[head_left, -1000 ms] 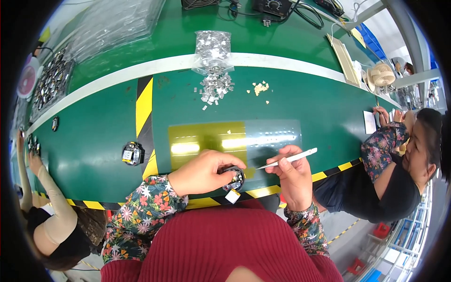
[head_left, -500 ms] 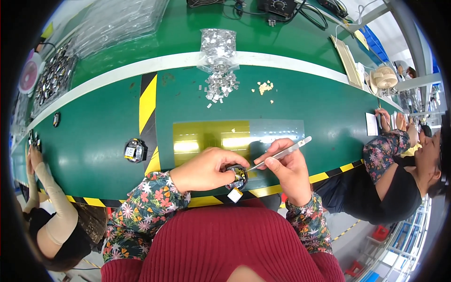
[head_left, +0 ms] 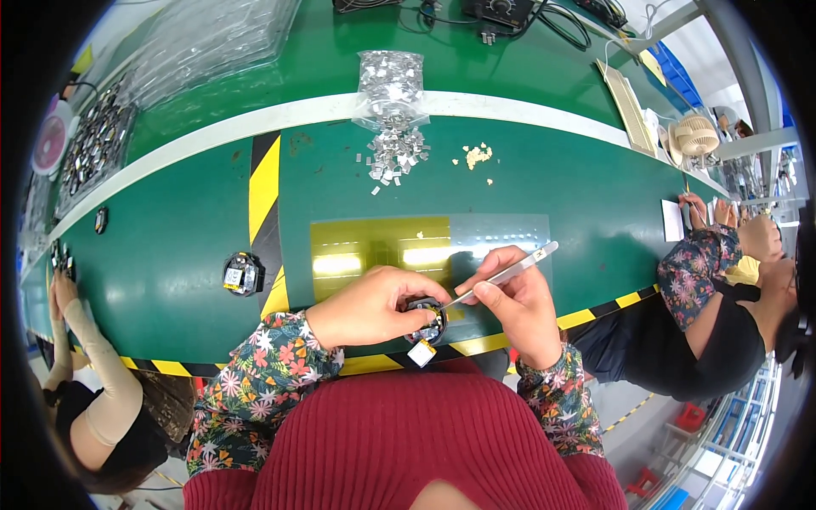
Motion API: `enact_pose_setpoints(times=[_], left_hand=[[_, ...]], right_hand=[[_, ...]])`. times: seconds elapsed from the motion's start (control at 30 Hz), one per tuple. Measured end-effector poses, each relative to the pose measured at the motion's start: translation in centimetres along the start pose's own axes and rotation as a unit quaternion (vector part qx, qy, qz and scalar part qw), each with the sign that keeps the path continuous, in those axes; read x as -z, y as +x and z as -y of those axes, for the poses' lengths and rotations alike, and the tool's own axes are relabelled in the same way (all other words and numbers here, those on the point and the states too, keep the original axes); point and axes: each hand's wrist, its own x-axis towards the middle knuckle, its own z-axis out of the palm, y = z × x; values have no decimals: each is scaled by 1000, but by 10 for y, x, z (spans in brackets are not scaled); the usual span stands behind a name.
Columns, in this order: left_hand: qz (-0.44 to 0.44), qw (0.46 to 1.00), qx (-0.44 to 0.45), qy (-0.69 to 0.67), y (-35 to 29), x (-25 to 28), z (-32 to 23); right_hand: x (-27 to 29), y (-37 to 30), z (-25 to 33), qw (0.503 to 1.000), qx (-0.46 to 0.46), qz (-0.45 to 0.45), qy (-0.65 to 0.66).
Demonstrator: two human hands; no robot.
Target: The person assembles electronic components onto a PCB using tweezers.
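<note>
Near the bench's front edge, my left hand (head_left: 380,303) is closed on the rim of a small round black electronic device (head_left: 438,326), with its inside parts exposed. A white battery-like pouch (head_left: 422,353) hangs from the device toward me, over the striped edge. My right hand (head_left: 515,299) pinches a pair of metal tweezers (head_left: 516,268), whose tip reaches into the device; what the tip touches is too small to make out. Beneath and beyond the hands lies a sheet of yellow film (head_left: 378,246) beside a clear sheet (head_left: 501,232). Another round black device (head_left: 244,274) sits to the left.
Farther back, a clear bag (head_left: 390,81) spills small silver pieces (head_left: 395,157), next to a little pile of cream-coloured bits (head_left: 478,156). Striped tape (head_left: 265,191) crosses the bench on the left. Co-workers sit on both sides, a floral sleeve (head_left: 699,268) on the right.
The tweezers have tilted a little and shifted slightly with my right hand. My left hand and the device stay nearly in place. The co-worker on the right has raised a hand.
</note>
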Motion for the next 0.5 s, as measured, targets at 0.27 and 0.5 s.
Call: enact_pose_setpoints(times=[0.27, 0.5], left_hand=[[-53, 997, -52, 24, 1, -4, 4], [-50, 999, -19, 7, 2, -5, 2]], right_hand=[[-1, 0, -1, 1000, -4, -3, -2], [-4, -1, 1, 1000, 8, -13, -12]])
